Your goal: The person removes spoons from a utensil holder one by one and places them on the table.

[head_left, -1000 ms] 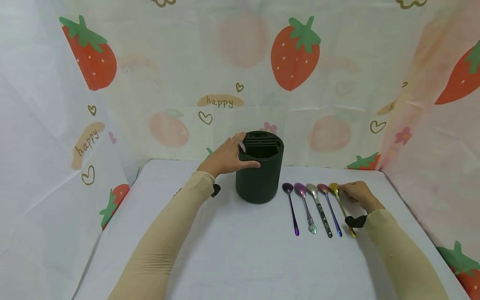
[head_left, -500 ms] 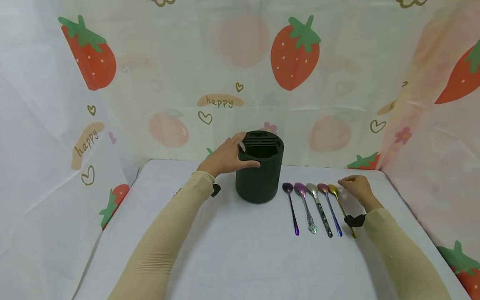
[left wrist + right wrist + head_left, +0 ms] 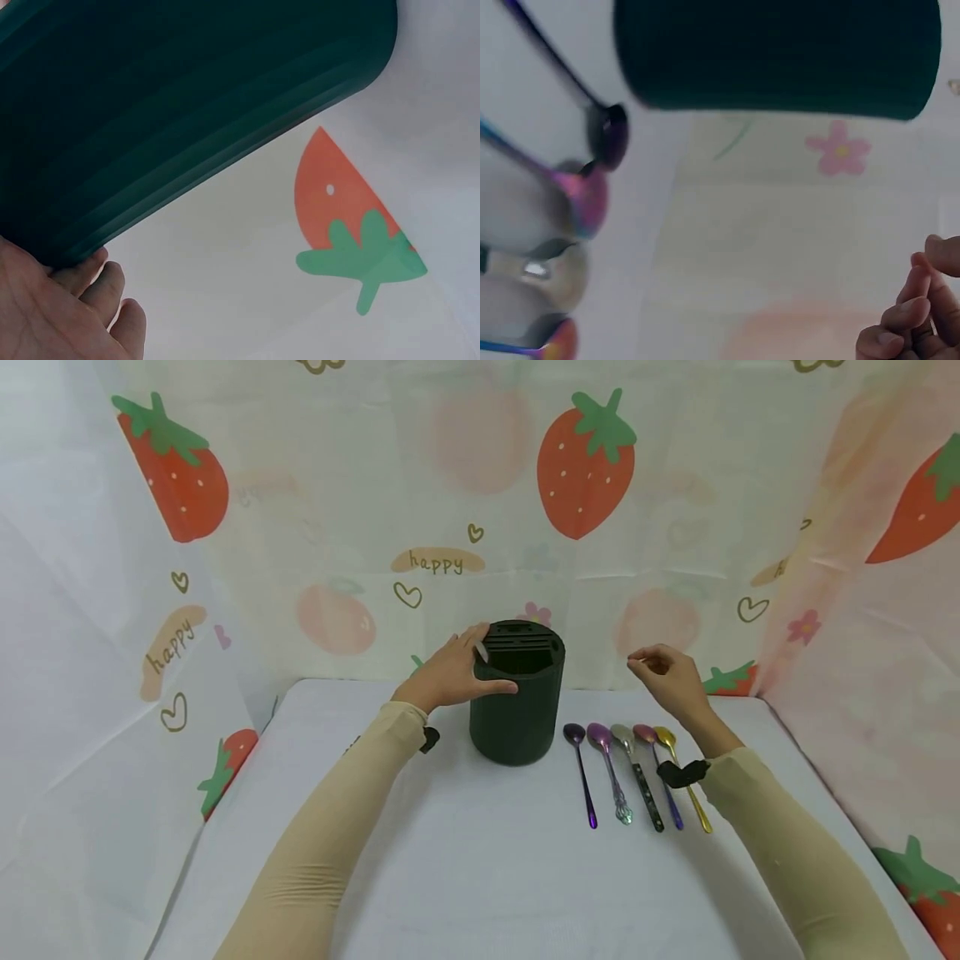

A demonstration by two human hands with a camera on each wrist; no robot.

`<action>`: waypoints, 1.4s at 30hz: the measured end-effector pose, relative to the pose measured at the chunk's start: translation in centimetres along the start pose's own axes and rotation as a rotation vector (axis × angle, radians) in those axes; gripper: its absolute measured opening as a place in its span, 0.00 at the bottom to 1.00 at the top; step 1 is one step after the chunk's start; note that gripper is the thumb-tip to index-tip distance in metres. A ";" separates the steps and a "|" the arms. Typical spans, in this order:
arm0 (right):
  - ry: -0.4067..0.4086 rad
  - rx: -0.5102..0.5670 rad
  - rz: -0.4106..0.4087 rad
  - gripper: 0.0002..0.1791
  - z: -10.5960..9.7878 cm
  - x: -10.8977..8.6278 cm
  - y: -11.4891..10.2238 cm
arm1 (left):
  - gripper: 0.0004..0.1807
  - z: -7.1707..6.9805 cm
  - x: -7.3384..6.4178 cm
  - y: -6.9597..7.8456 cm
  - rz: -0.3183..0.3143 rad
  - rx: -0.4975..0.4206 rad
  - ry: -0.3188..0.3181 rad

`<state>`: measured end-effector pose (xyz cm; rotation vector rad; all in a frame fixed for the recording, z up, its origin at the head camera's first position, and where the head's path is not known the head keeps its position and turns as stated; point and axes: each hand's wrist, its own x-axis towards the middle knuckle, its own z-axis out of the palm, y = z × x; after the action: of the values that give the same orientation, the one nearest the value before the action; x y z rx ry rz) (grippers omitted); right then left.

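Observation:
A dark green, round utensil holder (image 3: 516, 727) stands upright at the table's back, with slots and a wide opening on top. My left hand (image 3: 453, 670) grips its left side near the rim, thumb across the front; in the left wrist view its fingers (image 3: 112, 289) touch the wall. Right of the holder lies a row of spoons: a dark purple spoon (image 3: 574, 732), a pink-purple spoon (image 3: 600, 737), a silver spoon with a patterned handle (image 3: 647, 797), a reddish-blue spoon (image 3: 645, 734) and a gold spoon (image 3: 666, 740). Above them hovers my right hand (image 3: 670, 681), fingers loosely bent, nothing visible in it.
A white cloth covers the table (image 3: 480, 877). Behind it and at both sides hang cloth walls (image 3: 337, 510) printed with strawberries and hearts. The right forearm passes over the gold spoon's side of the row.
My right hand was at the gold spoon's bowl, drew away from it, then rose and moved left toward the holder. The spoons stay in place. The left hand keeps its grip.

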<state>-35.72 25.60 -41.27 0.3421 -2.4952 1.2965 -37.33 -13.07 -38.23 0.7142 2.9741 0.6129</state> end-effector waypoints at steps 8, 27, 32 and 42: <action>-0.031 0.172 -0.190 0.11 1.9 1.2 -5.3 | 0.69 0.3 0.3 -0.2 -0.003 0.007 0.004; -0.262 0.166 -0.351 0.09 8.2 3.4 -10.3 | 0.70 0.4 0.2 -0.1 -0.001 -0.057 0.015; -0.336 0.116 -0.342 0.11 9.4 4.3 -10.7 | 0.70 0.4 0.1 -0.2 -0.004 -0.069 0.009; -0.358 0.001 -0.312 0.11 10.9 5.3 -11.3 | 0.70 0.2 0.1 -0.1 0.003 -0.080 0.008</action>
<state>-38.51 9.89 -36.76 0.9977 -2.5790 1.1921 -37.39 -13.02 -38.45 0.7118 2.9367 0.7319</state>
